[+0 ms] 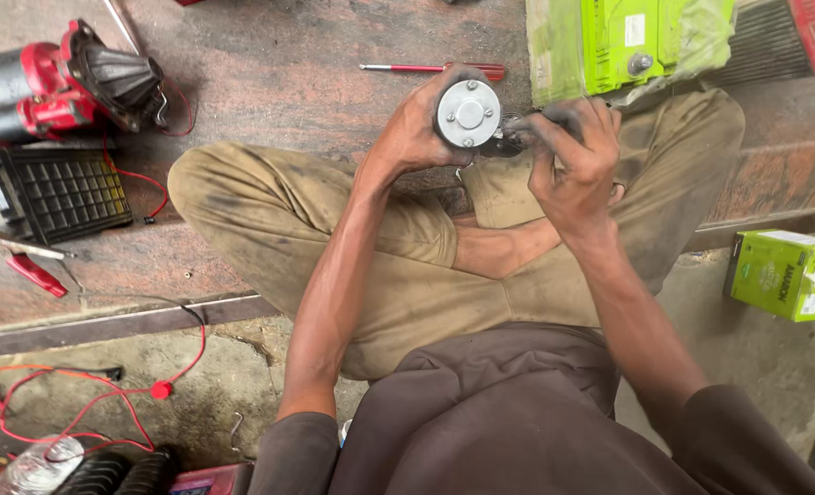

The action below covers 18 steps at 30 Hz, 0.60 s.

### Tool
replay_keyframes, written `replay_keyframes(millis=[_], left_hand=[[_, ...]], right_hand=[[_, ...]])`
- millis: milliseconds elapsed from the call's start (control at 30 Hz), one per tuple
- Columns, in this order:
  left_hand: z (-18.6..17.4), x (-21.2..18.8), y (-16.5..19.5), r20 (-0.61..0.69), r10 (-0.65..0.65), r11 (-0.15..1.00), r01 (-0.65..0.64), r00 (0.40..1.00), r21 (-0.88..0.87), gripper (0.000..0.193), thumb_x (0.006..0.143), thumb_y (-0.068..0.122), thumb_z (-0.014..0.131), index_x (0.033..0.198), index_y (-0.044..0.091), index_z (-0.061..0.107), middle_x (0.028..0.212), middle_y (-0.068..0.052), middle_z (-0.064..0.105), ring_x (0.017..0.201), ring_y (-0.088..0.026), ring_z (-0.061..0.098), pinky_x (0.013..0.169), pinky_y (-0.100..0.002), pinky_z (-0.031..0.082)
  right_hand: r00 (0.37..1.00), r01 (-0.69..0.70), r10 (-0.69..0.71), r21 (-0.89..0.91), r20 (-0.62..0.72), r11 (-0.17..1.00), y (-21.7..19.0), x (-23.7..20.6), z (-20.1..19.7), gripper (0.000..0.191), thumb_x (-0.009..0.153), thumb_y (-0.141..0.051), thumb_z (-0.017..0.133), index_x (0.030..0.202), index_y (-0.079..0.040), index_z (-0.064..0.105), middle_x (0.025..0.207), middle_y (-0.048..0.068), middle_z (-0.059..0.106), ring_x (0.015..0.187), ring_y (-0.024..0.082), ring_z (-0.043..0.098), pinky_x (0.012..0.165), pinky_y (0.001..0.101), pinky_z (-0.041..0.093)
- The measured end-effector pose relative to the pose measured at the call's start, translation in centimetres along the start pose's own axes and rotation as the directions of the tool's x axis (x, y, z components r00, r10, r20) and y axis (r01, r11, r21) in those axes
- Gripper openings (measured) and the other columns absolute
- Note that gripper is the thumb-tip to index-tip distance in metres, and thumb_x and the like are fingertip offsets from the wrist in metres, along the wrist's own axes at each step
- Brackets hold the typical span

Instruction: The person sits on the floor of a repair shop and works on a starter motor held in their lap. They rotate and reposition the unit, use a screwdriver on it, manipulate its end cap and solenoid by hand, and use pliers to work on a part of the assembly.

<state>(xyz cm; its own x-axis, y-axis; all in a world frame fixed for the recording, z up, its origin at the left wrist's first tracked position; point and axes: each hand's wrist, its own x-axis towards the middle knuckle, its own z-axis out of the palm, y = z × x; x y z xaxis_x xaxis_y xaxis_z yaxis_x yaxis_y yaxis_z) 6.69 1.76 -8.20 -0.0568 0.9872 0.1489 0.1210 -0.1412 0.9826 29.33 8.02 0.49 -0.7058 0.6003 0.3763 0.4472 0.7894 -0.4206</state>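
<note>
Sitting cross-legged on the stone floor [297, 82], both hands up over my knees. My left hand [417, 124] is wrapped around a small motor part with a round silver end cap [468, 114]; cap faces up at me, fingers curled tight behind it, full grip. My right hand [577, 165] is closed on the dark greasy end of the same part [510, 139], fingertips pinched in where it meets the cap; can't tell exactly what the fingers catch there. Both hands black with grease. Just beyond the part, on the floor, lies a red-handled screwdriver [430, 68]. Far right: green battery in plastic wrap [632, 37]. Near right, lower step: small green carton [786, 273]. Far left: red and black starter motor [64, 78], with a black grid plate [64, 191] next to it and red-handled pliers [32, 270] nearer me. Red wires [105, 403] tangle at near left.
</note>
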Motion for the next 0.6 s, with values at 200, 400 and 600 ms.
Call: replay_keyframes(millis=[200, 400, 600], left_hand=[[0.5, 0.3, -1.6, 0.045, -0.066, 0.99, 0.071, 0.997, -0.124, 0.078, 0.07, 0.01, 0.089, 0.14, 0.011, 0.055, 0.131, -0.005, 0.069, 0.122, -0.016, 0.065, 0.106, -0.035, 0.053], [0.0, 0.6, 0.2, -0.004, -0.181, 0.984, 0.181, 0.984, 0.01, 0.078, 0.067, 0.02, 0.093, 0.137, 0.01, 0.06, 0.118, -0.006, 0.073, 0.112, -0.013, 0.067, 0.1, -0.034, 0.055], [-0.3, 1.0, 0.5, 0.011, -0.098, 0.995, 0.098, 0.995, -0.017, 0.078, 0.059, 0.011, 0.09, 0.131, 0.011, 0.06, 0.115, -0.004, 0.072, 0.109, -0.014, 0.068, 0.097, -0.034, 0.056]], right_hand=[[0.997, -0.082, 0.082, 0.136, 0.01, 0.987, -1.8, -0.9, 2.4, 0.038, 0.078, 0.001, 0.071, 0.116, -0.001, 0.069, 0.112, 0.023, 0.062, 0.106, 0.043, 0.06, 0.091, 0.051, 0.05], [0.983, -0.138, 0.136, -0.004, -0.124, 0.99, -1.3, 1.1, 3.4, 0.029, 0.078, -0.005, 0.073, 0.107, -0.003, 0.07, 0.108, 0.021, 0.067, 0.098, 0.043, 0.063, 0.085, 0.0495, 0.051], [0.96, -0.235, 0.242, 0.067, -0.144, 0.97, -1.4, 2.5, 1.2, 0.016, 0.086, -0.005, 0.073, 0.102, -0.004, 0.074, 0.102, 0.017, 0.069, 0.09, 0.039, 0.067, 0.078, 0.0471, 0.053]])
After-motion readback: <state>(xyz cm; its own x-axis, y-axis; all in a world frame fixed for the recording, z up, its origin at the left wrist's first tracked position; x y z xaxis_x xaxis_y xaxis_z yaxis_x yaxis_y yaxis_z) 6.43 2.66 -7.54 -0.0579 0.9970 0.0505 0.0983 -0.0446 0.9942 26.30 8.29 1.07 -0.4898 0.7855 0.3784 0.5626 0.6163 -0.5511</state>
